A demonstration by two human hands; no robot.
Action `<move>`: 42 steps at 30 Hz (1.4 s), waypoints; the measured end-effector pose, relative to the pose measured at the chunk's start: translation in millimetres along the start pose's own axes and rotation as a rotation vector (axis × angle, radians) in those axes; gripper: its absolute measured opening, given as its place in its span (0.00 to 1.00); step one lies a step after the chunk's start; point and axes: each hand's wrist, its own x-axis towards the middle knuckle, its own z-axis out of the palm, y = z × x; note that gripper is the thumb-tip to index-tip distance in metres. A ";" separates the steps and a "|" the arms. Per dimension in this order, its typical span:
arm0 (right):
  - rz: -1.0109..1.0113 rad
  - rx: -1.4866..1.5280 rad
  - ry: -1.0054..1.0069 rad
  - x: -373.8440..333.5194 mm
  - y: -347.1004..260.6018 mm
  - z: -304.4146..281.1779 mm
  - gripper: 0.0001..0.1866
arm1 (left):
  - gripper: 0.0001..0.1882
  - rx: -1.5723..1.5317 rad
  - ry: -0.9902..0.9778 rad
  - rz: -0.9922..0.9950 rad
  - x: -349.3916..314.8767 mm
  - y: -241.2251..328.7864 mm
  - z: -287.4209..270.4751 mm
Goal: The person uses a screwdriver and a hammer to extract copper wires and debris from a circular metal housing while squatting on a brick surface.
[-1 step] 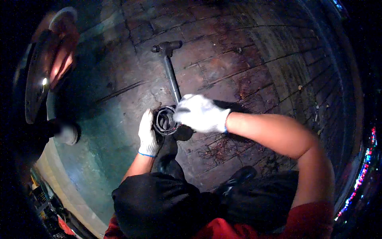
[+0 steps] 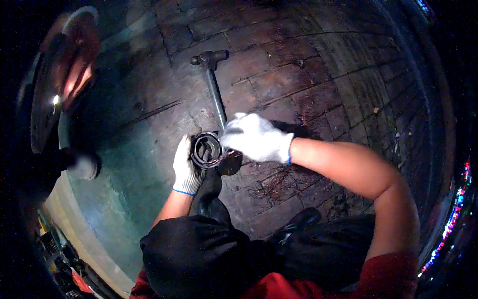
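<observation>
My left hand [image 2: 185,167], in a white knit glove with a blue cuff edge, grips the left side of a hollow, dark, ring-shaped metal part [image 2: 194,154], its open end facing up. Thin reddish wires [image 2: 215,162] show along the ring's lower right rim. At that ring's right edge is my gloved right hand [image 2: 256,138], fingers closed and slightly blurred. Whatever those fingers pinch is hidden. Just beyond both hands lies a ball-peen hammer [image 2: 214,89], head away from me, its handle end running behind my right hand.
Loose, thin reddish wire bits [image 2: 271,189] are scattered on the dark paved floor [image 2: 279,74] right of my boot. A dark round disc shape [image 2: 230,163] sits beside the ring. At far left stands a large dark machine [image 2: 50,99] with a bright lit spot.
My right hand has shifted slightly to the right, away from the ring. More of the reddish wires and the rim now show. My left hand stays about where it was.
</observation>
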 end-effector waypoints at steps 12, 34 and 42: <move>0.744 0.119 -0.419 37.1 -8.0 -18.4 0.34 | 0.29 -0.089 0.088 -0.078 -6.0 -8.1 -1.8; -0.178 0.621 -0.035 -15.0 -25.3 -8.7 0.08 | 0.14 0.272 -0.013 0.119 7.6 11.3 -1.6; 0.023 0.632 0.130 12.6 -52.8 -30.7 0.08 | 0.16 -0.140 -0.099 -0.202 1.7 -26.5 -13.4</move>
